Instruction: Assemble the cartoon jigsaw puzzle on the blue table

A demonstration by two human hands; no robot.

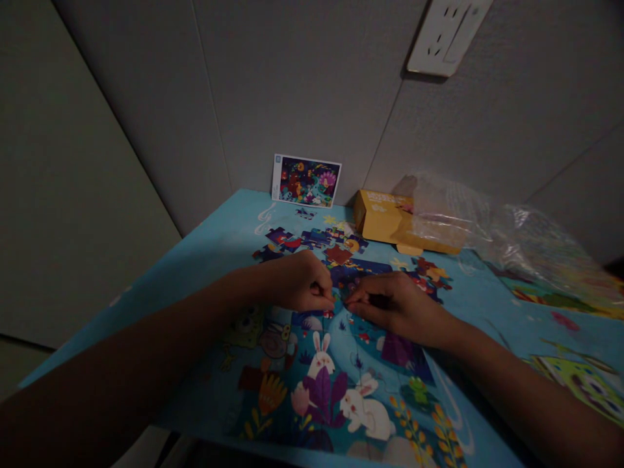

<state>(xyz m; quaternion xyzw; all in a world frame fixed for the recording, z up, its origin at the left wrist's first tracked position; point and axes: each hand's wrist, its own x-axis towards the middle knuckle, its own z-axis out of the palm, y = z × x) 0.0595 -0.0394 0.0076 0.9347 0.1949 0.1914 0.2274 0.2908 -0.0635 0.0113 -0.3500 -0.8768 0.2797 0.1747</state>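
Observation:
On the blue table lies a partly joined jigsaw puzzle (361, 351), with white rabbits, purple leaves and a stream in its near part. Over its upper middle, my left hand (305, 286) is closed in a pinch, thumb and forefinger pointing right. Facing it from the right, my right hand (397, 302) pinches too, fingertips low over the puzzle. Between the two sets of fingertips is a small puzzle piece (340, 299), mostly covered by them. Loose and partly joined puzzle pieces (316, 237) are spread just beyond my hands, and more puzzle pieces (431, 273) lie to the right.
A picture card (308, 181) leans on the wall behind the table. Beside it stands a yellow box (383, 218), partly under crumpled clear plastic wrapping (487, 214). A cartoon-printed cover (205, 227) lies over the table. A power socket (446, 39) is on the wall.

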